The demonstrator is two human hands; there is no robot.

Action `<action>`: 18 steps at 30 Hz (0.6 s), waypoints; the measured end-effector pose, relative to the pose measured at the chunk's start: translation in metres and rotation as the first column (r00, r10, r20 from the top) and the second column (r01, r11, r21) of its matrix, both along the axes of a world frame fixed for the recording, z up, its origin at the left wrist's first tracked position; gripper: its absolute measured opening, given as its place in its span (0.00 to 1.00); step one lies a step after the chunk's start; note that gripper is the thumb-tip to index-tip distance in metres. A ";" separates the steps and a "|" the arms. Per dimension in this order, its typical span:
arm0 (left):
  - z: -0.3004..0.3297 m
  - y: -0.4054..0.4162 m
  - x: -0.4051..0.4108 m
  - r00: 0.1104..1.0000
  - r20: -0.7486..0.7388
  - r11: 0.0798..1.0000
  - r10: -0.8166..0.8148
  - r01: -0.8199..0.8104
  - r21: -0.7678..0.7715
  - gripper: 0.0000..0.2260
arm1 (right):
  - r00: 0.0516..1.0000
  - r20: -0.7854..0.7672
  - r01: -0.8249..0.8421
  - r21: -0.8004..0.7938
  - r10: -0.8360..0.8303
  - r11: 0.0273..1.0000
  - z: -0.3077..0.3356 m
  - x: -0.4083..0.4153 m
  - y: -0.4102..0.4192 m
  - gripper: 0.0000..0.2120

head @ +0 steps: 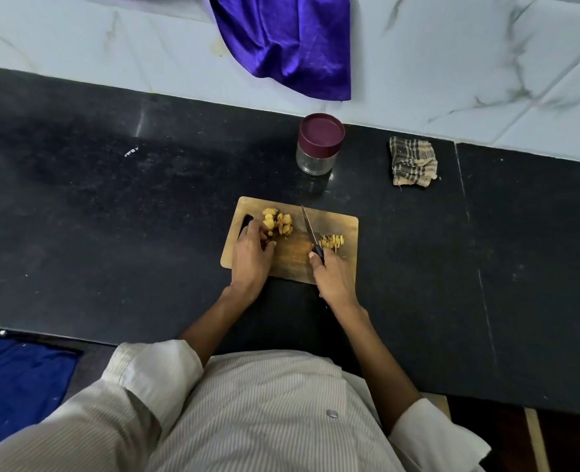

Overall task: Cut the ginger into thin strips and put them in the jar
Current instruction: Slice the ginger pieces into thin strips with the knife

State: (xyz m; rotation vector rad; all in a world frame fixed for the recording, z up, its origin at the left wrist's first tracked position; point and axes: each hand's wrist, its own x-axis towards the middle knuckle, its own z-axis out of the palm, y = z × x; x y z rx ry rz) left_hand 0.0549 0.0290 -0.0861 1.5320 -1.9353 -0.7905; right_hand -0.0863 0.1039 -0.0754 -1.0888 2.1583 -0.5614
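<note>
A wooden cutting board (336, 223) lies on the black counter. Yellow ginger pieces (278, 222) are piled at its back left. My left hand (252, 257) rests on the board with its fingertips at the near edge of that pile; whether it grips a piece is hidden. Thin ginger strips (332, 241) lie at the board's right. My right hand (332, 277) is shut on the black handle of a knife (309, 226), whose blade points away between pile and strips. A glass jar (317, 144) with a maroon lid on stands behind the board.
A folded checked cloth (412, 162) lies right of the jar. Purple fabric (281, 42) hangs over the white tiled wall behind. A blue cloth (16, 379) sits below the counter's near edge at left. The black counter (111, 216) stretches wide on both sides.
</note>
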 end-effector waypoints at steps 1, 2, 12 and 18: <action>-0.001 0.000 0.001 1.000 0.007 1.000 -0.004 0.004 -0.006 0.13 | 1.000 0.002 -0.003 -0.004 0.003 1.000 0.000 0.000 0.000 0.13; -0.001 0.001 0.002 1.000 0.018 1.000 -0.012 0.013 -0.016 0.11 | 1.000 0.004 -0.004 -0.005 0.004 1.000 -0.001 0.000 0.000 0.13; -0.002 -0.002 0.001 0.998 0.042 0.996 -0.055 0.057 -0.064 0.04 | 1.000 0.019 0.002 0.008 -0.002 1.000 -0.005 -0.002 0.000 0.13; -0.001 -0.003 -0.001 0.997 0.058 0.997 -0.050 0.054 -0.062 0.10 | 1.000 0.023 0.003 0.003 -0.004 1.000 -0.004 -0.003 0.000 0.13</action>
